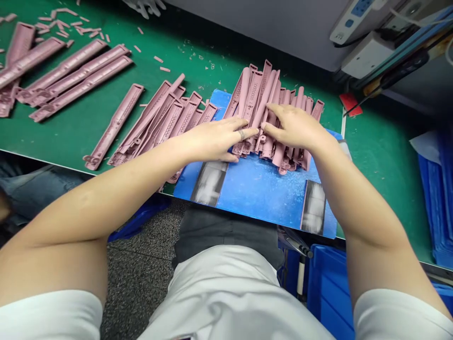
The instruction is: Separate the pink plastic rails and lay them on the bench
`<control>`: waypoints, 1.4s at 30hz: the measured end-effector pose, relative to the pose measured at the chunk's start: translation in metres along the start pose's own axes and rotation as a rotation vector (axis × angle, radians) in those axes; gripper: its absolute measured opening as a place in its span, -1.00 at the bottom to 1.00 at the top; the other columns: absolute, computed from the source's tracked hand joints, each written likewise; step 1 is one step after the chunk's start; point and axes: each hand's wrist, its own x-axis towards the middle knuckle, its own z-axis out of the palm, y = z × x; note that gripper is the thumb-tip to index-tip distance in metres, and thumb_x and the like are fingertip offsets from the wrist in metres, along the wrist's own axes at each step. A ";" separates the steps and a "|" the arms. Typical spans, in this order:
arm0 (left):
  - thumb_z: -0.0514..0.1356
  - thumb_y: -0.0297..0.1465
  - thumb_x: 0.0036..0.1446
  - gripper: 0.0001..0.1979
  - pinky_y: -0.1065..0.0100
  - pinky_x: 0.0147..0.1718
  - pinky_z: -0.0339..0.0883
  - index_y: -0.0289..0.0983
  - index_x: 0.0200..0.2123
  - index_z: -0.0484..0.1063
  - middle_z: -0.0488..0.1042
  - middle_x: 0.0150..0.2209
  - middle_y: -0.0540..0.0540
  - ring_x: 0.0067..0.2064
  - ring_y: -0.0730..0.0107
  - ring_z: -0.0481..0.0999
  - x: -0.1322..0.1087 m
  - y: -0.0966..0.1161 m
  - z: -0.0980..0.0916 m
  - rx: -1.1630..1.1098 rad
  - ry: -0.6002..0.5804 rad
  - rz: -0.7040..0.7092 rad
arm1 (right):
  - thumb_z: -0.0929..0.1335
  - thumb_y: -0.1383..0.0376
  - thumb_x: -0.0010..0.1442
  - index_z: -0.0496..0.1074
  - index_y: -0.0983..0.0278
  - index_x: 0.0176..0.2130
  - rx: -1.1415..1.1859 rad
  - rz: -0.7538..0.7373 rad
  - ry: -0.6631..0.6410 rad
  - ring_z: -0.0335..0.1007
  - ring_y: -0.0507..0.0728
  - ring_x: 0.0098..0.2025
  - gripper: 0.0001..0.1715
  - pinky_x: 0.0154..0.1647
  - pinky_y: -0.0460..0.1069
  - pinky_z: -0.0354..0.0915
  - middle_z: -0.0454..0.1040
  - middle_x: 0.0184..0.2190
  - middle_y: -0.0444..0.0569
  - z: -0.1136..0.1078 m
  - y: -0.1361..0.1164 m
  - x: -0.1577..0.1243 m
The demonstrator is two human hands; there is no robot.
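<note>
Both hands on the pile point(255, 94) of pink parts. Pile sits on the far half of the blue board point(262, 193), parts side by side and overlapping, long axes mostly running away from the person, tops uneven.

Left hand point(215, 139): palm down at the pile's near left side, ring on one finger. Fingers point(249, 133) extended and spread, thumb well apart; the longest reach touches parts, no grip visible.

Right hand point(297, 125): laid over the pile from the right. Fingers slightly bent, index and thumb parted, tips on parts near the middle. Can't tell if one is pinched; the undersides are hidden.

Board lies on the green tabletop point(71, 134), near edge jutting past it. Second heap point(171, 118) just left of the pile, partly behind the left forearm. Lone part point(115, 125) beside that heap. More parts point(83, 75) farther left, scraps point(63, 23) beyond them.
</note>
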 end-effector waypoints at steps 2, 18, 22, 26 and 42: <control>0.47 -0.28 0.47 -0.06 -0.14 0.64 0.31 -0.08 0.77 0.19 0.22 0.73 -0.32 0.71 -0.27 0.30 0.008 -0.008 0.001 -0.035 0.020 -0.031 | 0.36 -0.03 0.60 0.37 0.31 0.67 -0.003 -0.003 -0.004 0.43 0.59 0.59 -0.12 0.60 0.52 0.36 0.51 0.57 0.33 0.003 -0.002 0.007; 0.48 -0.04 0.44 -0.68 0.27 -0.37 0.62 -0.16 -0.18 0.82 0.64 -0.43 -0.07 -0.45 0.28 0.62 -0.219 0.104 0.106 -0.983 1.204 -0.704 | 0.24 0.04 0.68 0.74 0.41 0.14 -0.062 -0.056 -0.076 0.75 0.60 0.13 -0.36 0.21 0.42 0.59 0.75 -0.03 0.49 0.054 -0.212 0.026; 0.46 -0.05 0.44 -0.70 0.17 -0.33 0.64 -0.13 -0.17 0.85 0.67 -0.41 -0.12 -0.41 0.18 0.65 -0.227 0.132 0.132 -1.043 0.922 -0.748 | 0.33 0.00 0.58 0.74 0.39 0.07 0.000 -0.037 -0.021 0.74 0.66 0.03 -0.42 0.14 0.49 0.62 0.73 -0.12 0.52 0.080 -0.211 0.065; 0.35 -0.05 0.54 -0.66 0.14 -0.22 0.65 -0.14 -0.09 0.83 0.70 -0.32 -0.14 -0.32 0.16 0.68 -0.239 0.118 0.124 -0.860 1.048 -0.779 | 0.38 -0.03 0.53 0.69 0.25 -0.17 0.069 0.041 0.048 0.70 0.61 -0.12 -0.53 0.08 0.45 0.60 0.67 -0.32 0.38 0.073 -0.197 0.033; 0.24 -0.05 0.62 -0.64 -0.09 0.20 0.59 -0.18 -0.09 0.65 0.70 -0.09 -0.27 0.10 -0.15 0.69 -0.150 -0.005 0.042 -0.145 0.664 -0.745 | 0.63 -0.31 0.28 0.46 0.07 -0.21 1.062 0.396 0.516 0.48 0.18 -0.48 -0.38 -0.49 0.11 0.49 0.52 -0.41 -0.14 0.072 -0.170 -0.141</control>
